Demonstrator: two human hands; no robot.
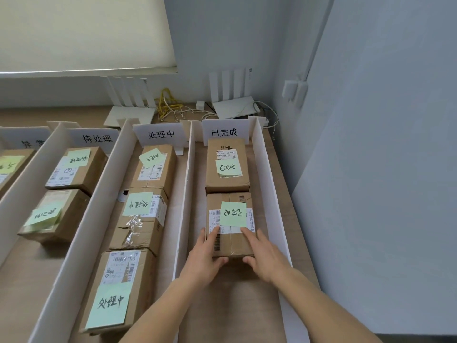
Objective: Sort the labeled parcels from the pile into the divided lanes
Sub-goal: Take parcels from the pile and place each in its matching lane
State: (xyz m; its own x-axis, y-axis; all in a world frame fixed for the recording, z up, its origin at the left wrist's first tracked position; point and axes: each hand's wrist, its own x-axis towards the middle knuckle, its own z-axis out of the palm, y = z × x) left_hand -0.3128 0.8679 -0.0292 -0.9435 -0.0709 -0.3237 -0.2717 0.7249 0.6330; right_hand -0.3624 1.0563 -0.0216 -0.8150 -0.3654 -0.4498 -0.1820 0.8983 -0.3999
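Note:
A cardboard parcel with a green sticky note lies in the rightmost lane, behind the sign 已完成. My left hand holds its near left corner, fingers on top and thumb under the front edge. My right hand holds the near right corner the same way. A second parcel lies just beyond it, against the sign. White divider walls split the table into lanes.
The lane 处理中 holds three parcels in a row. The lane 待处理 holds two. A further parcel shows at the far left. Routers and yellow cables sit behind the lanes. A grey wall stands close on the right.

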